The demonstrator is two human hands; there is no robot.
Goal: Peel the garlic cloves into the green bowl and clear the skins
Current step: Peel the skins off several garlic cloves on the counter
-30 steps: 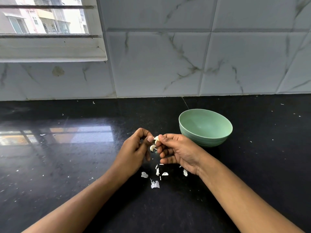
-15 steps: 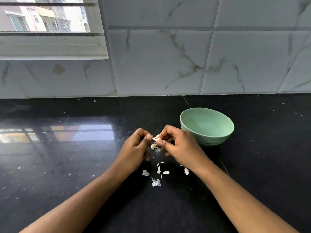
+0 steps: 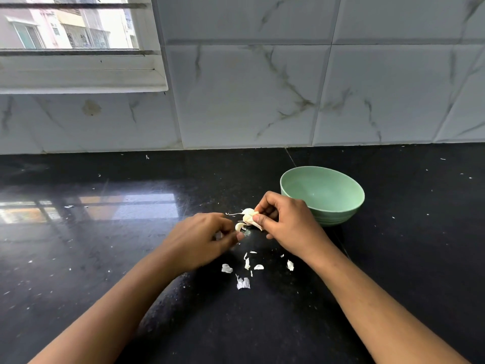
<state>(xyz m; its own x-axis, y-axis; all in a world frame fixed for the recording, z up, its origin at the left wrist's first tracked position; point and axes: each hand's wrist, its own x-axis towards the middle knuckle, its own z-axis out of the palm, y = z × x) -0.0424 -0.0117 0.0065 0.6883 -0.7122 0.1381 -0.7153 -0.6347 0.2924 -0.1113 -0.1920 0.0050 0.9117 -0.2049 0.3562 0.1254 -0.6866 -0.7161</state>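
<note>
Just left of the green bowl (image 3: pixel 341 214), a half-skinned garlic clove (image 3: pixel 248 218) is getting pinched in the right hand (image 3: pixel 286 224), the blurry left hand (image 3: pixel 199 240) is hovering by its loose skin (can't tell its grip), skin scraps (image 3: pixel 246 269) are littering the counter (image 3: pixel 105 258) and the bowl's looking empty, so I'm guessing early days.

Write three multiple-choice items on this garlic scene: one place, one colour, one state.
1. Where is the green bowl?
A) on the windowsill
B) on the countertop, just beyond the right hand
C) stacked on a plate
2. The countertop's colour?
A) white
B) black
C) green
3. The garlic clove is:
A) in the bowl
B) lying on the countertop
C) pinched by the right hand's fingers
Answers: B, it stands past the knuckles; B, dark glossy stone; C, the fingers grip it.
</note>
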